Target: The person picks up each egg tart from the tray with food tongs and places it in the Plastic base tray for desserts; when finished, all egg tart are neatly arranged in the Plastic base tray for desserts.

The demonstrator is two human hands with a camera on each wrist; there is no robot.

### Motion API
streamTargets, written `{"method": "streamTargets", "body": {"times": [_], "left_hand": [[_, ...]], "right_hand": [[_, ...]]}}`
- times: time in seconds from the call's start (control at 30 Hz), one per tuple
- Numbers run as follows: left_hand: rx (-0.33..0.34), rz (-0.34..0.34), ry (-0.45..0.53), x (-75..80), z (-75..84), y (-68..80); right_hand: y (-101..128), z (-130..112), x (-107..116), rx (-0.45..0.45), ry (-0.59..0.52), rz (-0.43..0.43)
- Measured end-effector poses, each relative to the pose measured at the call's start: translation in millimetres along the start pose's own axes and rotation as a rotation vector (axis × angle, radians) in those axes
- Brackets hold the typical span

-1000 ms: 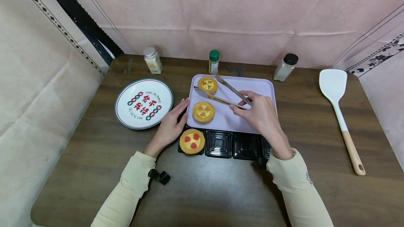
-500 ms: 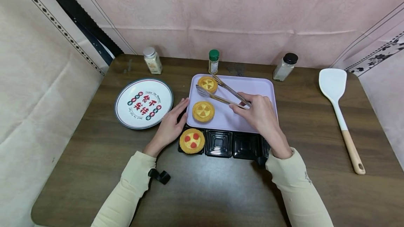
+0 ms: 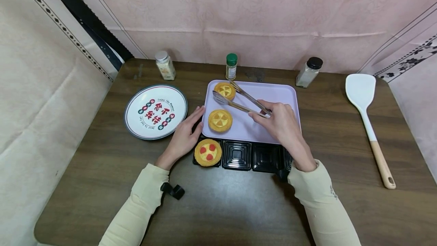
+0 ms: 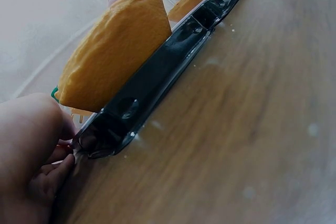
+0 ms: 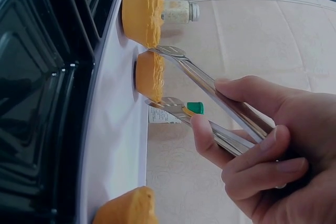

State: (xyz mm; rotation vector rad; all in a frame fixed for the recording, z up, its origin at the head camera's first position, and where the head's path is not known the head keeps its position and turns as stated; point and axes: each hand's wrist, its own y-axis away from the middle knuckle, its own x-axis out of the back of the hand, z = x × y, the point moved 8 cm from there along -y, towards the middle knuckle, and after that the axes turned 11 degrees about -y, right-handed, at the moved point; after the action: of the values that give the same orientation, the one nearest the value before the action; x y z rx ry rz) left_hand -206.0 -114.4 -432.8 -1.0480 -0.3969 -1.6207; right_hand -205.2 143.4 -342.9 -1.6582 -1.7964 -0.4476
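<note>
My right hand [image 3: 281, 122] holds metal tongs [image 3: 250, 98], their arms spread apart. The tong tips stand either side of the far egg tart [image 3: 225, 90], overlapping its rim in the right wrist view. Nearer on the lilac tray [image 3: 269, 90] sits another yellow-topped tart [image 3: 220, 120]. A third tart [image 5: 128, 208] on the tray shows in the right wrist view, hidden behind my right hand in the head view. My left hand [image 3: 184, 134] rests with extended fingers along the tray's left edge. A tart with red spots [image 3: 207, 153] fills the left compartment of the black sectioned tray [image 3: 236, 155].
A white round plate [image 3: 155, 112] with red lettering lies left of my left hand. Along the back stand a white-capped jar [image 3: 165, 65], a green-capped jar [image 3: 231, 67] and a black-capped jar [image 3: 308, 72]. A white spatula [image 3: 367, 113] with a wooden handle lies at right.
The tong tips have shifted slightly, the lower one a little right and away from me. The left hand and the tarts have stayed in place.
</note>
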Motion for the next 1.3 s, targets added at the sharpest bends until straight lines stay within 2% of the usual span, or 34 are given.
{"method": "streamTargets", "body": {"times": [0.23,0.4,0.63,0.83,0.93,1.13,1.3], "left_hand": [[0.004,-0.014,0.007,0.8,-1.1,1.7],[0.013,-0.017,0.003,1.6,-4.6,4.1],[0.005,-0.007,0.009,-1.0,-2.9,1.5],[0.004,-0.018,0.001,-2.7,1.9,-1.4],[0.01,-0.025,-0.001,-3.1,2.2,-1.5],[0.009,-0.026,0.001,-1.7,2.0,-0.8],[0.003,-0.015,0.002,0.0,0.9,-0.6]], "right_hand": [[0.7,-0.7,-0.6,0.015,-0.012,0.01],[4.0,-5.3,7.7,0.066,-0.044,0.038],[21.7,-8.6,45.2,0.157,-0.069,0.04],[56.4,-4.8,82.7,0.247,-0.051,0.006],[76.5,-3.1,92.8,0.271,-0.053,-0.035],[108.3,-1.6,85.6,0.325,-0.096,-0.151],[119.3,4.1,72.1,0.311,-0.105,-0.224]]}}
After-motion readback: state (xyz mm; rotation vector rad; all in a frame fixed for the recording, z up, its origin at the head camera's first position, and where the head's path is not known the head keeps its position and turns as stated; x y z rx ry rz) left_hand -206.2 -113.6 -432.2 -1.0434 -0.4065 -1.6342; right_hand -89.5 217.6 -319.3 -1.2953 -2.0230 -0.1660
